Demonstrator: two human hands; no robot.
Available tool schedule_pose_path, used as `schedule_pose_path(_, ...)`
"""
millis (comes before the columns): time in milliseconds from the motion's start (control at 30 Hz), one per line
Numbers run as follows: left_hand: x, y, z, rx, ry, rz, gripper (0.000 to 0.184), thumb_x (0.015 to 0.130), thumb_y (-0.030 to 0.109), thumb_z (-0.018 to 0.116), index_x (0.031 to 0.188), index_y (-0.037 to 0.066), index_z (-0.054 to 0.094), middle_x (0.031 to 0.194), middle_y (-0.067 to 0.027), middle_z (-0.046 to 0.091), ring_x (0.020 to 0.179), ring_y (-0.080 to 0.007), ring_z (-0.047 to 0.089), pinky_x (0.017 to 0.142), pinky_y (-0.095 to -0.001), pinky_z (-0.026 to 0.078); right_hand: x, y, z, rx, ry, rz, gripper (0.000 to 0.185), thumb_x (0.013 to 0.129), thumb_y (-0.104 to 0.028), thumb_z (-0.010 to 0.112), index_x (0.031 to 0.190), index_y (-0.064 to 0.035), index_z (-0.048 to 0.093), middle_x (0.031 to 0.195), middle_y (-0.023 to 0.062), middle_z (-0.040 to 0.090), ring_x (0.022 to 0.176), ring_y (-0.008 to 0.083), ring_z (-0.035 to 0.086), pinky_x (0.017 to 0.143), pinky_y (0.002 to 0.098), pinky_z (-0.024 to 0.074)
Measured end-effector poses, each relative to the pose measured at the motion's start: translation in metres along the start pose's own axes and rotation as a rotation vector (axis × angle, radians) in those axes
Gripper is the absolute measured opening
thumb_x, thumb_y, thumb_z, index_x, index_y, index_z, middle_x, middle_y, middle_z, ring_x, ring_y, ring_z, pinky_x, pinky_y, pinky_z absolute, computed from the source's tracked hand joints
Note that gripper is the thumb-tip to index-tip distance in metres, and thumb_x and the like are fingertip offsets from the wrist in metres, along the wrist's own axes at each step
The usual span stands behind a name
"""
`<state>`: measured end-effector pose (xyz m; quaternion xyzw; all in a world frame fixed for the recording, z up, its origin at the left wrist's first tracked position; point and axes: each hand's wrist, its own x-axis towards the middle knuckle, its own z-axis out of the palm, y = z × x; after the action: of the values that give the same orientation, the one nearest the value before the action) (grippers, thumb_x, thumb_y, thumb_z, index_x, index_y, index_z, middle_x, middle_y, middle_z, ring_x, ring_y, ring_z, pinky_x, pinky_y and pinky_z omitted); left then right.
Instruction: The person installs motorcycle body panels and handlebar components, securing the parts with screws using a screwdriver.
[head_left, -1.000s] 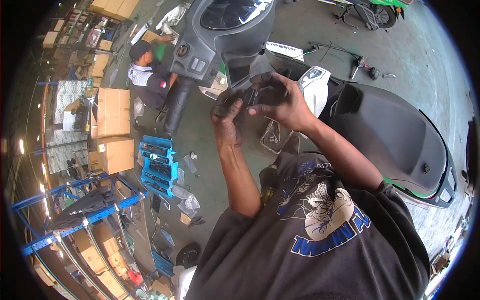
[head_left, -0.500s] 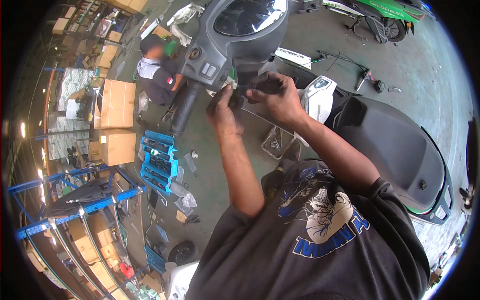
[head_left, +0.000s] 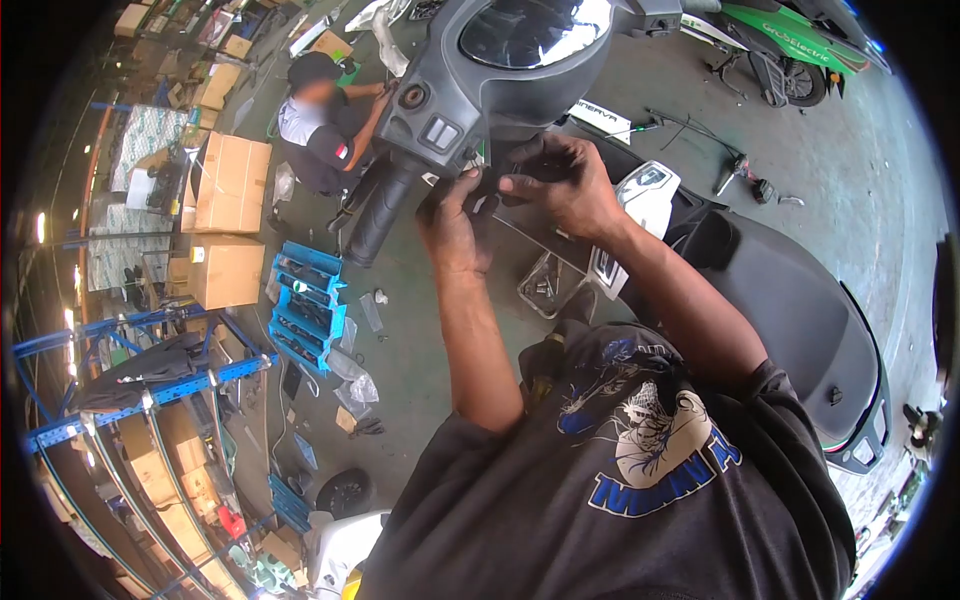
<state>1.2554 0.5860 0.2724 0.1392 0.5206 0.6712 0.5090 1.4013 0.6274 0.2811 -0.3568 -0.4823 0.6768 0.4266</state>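
Observation:
Just below the scooter's handlebar cover (head_left: 520, 85), both hands are close together in front of its dark body. My left hand (head_left: 457, 222) is curled, thumb and fingers drawn together near a small dark part that I cannot make out. To its right, my right hand (head_left: 565, 185) has bent fingers and its thumb pointing left, also closed at something dark and too small to name. The black handle grip (head_left: 383, 212) hangs to the left of my left hand. A white panel (head_left: 640, 210) is behind my right wrist.
A co-worker (head_left: 322, 125) crouches at upper left. Blue toolbox (head_left: 308, 305) and plastic bags (head_left: 352, 378) lie on the floor. A metal tray (head_left: 545, 283) holds small parts below my hands. The black seat (head_left: 785, 300) is at right, cartons (head_left: 228, 272) at left.
The view has shifted, so the handlebar appears farther right. My hands have moved slightly apart, and the dark part seen between them a second ago is now hardly visible.

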Motion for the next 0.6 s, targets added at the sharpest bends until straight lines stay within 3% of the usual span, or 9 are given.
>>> schedule_pose_path(67,0.002,-0.001,0.000,-0.059,-0.006,-0.008,0.023,0.078,0.005,0.068,0.100,0.000,0.065,0.094,-0.0073,0.065,0.085,-0.0199,0.063,0.069,-0.0327,0.049,0.002,-0.009,-0.005,0.040,-0.188,-0.034,0.031,0.079,-0.002,0.076,0.106,0.0075,0.063,0.090,0.0128,0.069,0.084,0.0170,0.066,0.076,0.0291,0.0554)
schedule_pose_path(200,0.003,-0.001,-0.002,-0.040,0.004,0.014,0.023,0.078,0.006,0.068,0.101,0.000,0.065,0.094,-0.0075,0.065,0.084,-0.0190,0.063,0.068,-0.0320,0.049,0.015,-0.018,-0.017,-0.107,-0.371,-0.020,0.038,0.080,-0.006,0.075,0.114,0.0064,0.062,0.092,0.0134,0.070,0.085,0.0173,0.065,0.077,0.0295,0.0555)
schedule_pose_path(267,-0.003,0.001,-0.001,0.066,0.002,0.036,0.025,0.081,0.012,0.069,0.103,0.000,0.065,0.096,-0.0070,0.066,0.083,-0.0183,0.062,0.072,-0.0298,0.049,0.024,-0.013,-0.019,-0.184,-0.486,-0.096,0.040,0.081,-0.007,0.074,0.117,0.0064,0.061,0.092,0.0137,0.070,0.086,0.0170,0.065,0.078,0.0287,0.0553)
schedule_pose_path(400,-0.011,-0.003,-0.006,0.077,-0.045,0.096,0.025,0.082,0.010,0.070,0.105,-0.001,0.066,0.097,-0.0069,0.066,0.088,-0.0164,0.062,0.075,-0.0290,0.049,0.033,-0.010,-0.024,-0.277,-0.516,-0.118,0.043,0.078,-0.011,0.079,0.115,0.0033,0.063,0.093,0.0103,0.070,0.085,0.0144,0.064,0.082,0.0298,0.0518)
schedule_pose_path(500,-0.022,-0.020,-0.009,0.133,-0.120,0.319,0.037,0.080,-0.001,0.071,0.116,-0.005,0.061,0.106,-0.0113,0.066,0.098,-0.0170,0.063,0.088,-0.0298,0.050,0.035,-0.005,-0.025,-0.244,-0.506,-0.136,0.045,0.074,-0.012,0.082,0.112,0.0017,0.064,0.095,0.0078,0.070,0.089,0.0140,0.063,0.084,0.0301,0.0493)
schedule_pose_path(600,-0.028,-0.026,-0.007,0.165,-0.117,0.441,0.038,0.081,0.000,0.071,0.117,-0.005,0.060,0.107,-0.0112,0.066,0.099,-0.0179,0.063,0.088,-0.0307,0.050,0.034,-0.007,-0.023,-0.277,-0.519,-0.162,0.044,0.072,-0.011,0.083,0.110,0.0009,0.064,0.097,0.0064,0.069,0.093,0.0139,0.062,0.086,0.0298,0.0484)
